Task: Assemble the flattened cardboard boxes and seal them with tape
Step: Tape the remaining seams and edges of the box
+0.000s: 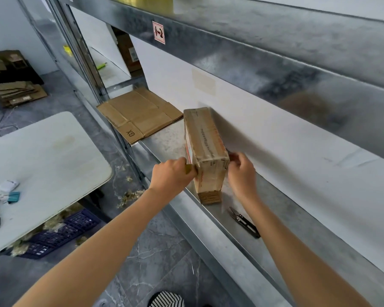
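Note:
An assembled cardboard box (205, 142) stands on its narrow side on the metal shelf (171, 138), with clear tape along its top seam and over its near end. My left hand (172, 176) is closed against the box's near left edge, with something yellowish pinched in its fingers. My right hand (242, 171) presses on the near right edge. Flattened cardboard boxes (138, 114) lie on the shelf behind the standing box.
Black thread snips (244, 221) lie on the shelf by my right forearm. A white table (42, 160) with small items stands to the left, a dark blue crate (62, 233) beneath it. More flattened cardboard (18, 91) is piled on the floor at far left.

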